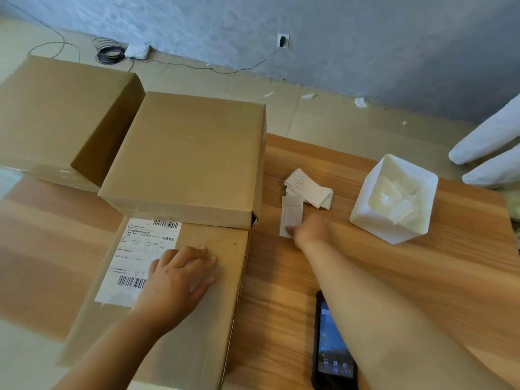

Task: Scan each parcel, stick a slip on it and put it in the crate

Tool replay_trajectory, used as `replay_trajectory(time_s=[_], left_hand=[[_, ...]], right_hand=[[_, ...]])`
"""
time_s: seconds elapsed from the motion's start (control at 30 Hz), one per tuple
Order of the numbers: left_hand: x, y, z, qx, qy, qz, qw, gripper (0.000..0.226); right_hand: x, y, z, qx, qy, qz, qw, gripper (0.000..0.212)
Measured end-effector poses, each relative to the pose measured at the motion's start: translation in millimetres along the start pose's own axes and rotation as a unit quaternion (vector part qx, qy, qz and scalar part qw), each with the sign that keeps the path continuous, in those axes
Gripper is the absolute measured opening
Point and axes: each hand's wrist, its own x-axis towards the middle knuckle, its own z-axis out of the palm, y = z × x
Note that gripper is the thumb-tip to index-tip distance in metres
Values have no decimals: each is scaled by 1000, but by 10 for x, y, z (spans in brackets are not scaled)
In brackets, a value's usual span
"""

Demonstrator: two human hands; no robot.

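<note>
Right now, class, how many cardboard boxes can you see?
3: the near box under the left hand, the middle box behind it, the far box at left. Others may be out of view.

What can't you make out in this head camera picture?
Head view:
1. Shipping label on the near parcel: print too small and blurred; left grip covers one corner.
2. Slip: right grip hides its near end, so pinch or touch is unclear.
3. Handheld scanner: forearm covers one side, the bottom edge cuts it off.
4. White bin: contents washed out.
</note>
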Motion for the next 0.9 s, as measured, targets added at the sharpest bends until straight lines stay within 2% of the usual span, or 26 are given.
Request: replay_trajectory(time_s=[0.1,0.2,0.3,0.4,0.47,0.57,0.63,0.73,0.83,0.9], left_hand=[[-52,-51,18,-18,-5,-41,999,57],[-123,-118,15,-24,-1,-85,996,62],[-208,-222,4,-23,-22,-79,996,76],[-259,-288,-11,6,-41,-60,997,86],[-268,-292,-38,25,-41,-51,998,81],[-308,-314,-88,43,-46,-42,997,62],[-362,-368,-97,46,-40,-26,998,52],[-427,-472,-136,35,-58,-22,997,51],[-440,-502,-215,-11,-67,-36,997,42],[-459,-456,-311,-108,-52,-45,992,35]], right_hand=[[-44,125,-50,9,-20,-29,999,27],[-147,273,-97,19,-29,-46,998,30],[-309,376,-137,15,-18,-59,998,25],[-537,405,-168,78,9,-76,994,16],[-744,401,-186,139,33,-84,986,6],[-1109,415,-194,211,65,-94,971,8],[-1355,428,-180,246,65,-105,961,14],[-1686,423,-161,287,40,-124,949,15],[-1967,404,-181,327,-3,-145,934,16],[-2136,380,-198,337,-36,-163,927,19]])
